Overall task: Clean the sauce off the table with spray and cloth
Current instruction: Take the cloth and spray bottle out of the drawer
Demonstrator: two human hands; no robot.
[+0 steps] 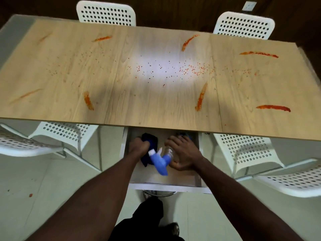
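- Dark trousers (pixel 147 221) & a shoe (pixel 174 228) at the bottom edge; both bare forearms reach fwd into an open white drawer (pixel 165 186) under the near edge of the table (pixel 69 66).
- Left hand (pixel 139 145): fingers clenched round a dark blue cloth (pixel 152 140), in the left part of the drawer.
- Spray bottle (pixel 159 162) lies on its side in the drawer, just right of the cloth & overlapping it. Blue trigger head points toward the camera; clear body runs away under the right hand.
- Right hand (pixel 184 153): lies over the bottle body, fingers spread along it, thumb by the neck. Can't tell whether the grip is closed or just resting.
- Table top is light wood, w/ sauce streaks (pixel 272 107) in red-orange scattered L to R, approx eight of them, plus fine red specks (pixel 173 70) across the middle.
- White perforated chairs: two at the far side (pixel 106 13), (pixel 243 25), others at the near side L (pixel 66 133) & R (pixel 246 150).
- Small red spot (pixel 31 195) on the pale floor, lower left.
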